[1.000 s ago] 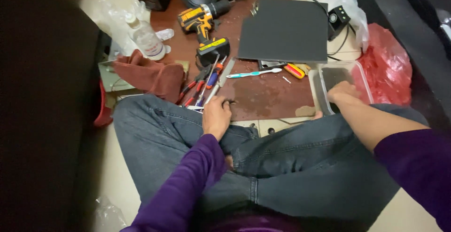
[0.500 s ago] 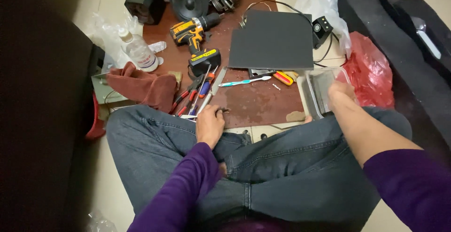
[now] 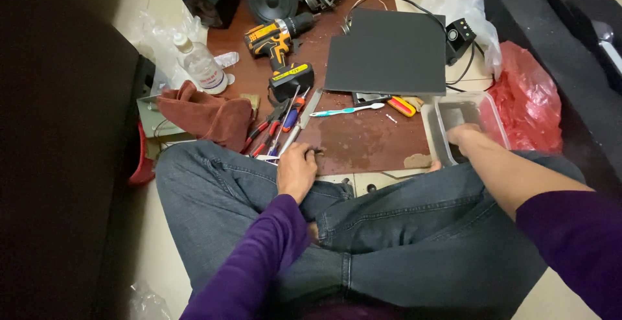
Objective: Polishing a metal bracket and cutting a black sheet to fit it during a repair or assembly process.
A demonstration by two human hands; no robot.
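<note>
Person sitting cross-legged on the floor at a brown board [image 3: 363,142] strewn with tools, one hand at the board's edge and the other in a clear plastic tub [image 3: 478,107].

The left hand [image 3: 297,169] rests on the board's near edge, fingers curled loosely together around something small that I cannot make out, just beside a bunch of screwdrivers and pliers [image 3: 278,132]; the right hand [image 3: 461,137] reaches into the tub at the board's right side, its fingers hidden, so whether they are closed on anything I cannot tell; a toothbrush [image 3: 346,110] lies near the board's middle, below a dark flat panel [image 3: 389,53]; a yellow-and-black cordless drill [image 3: 280,44] lies farther back, a red cloth [image 3: 206,118] left of the tools, a red plastic bag [image 3: 528,103] right of the tub.
</note>
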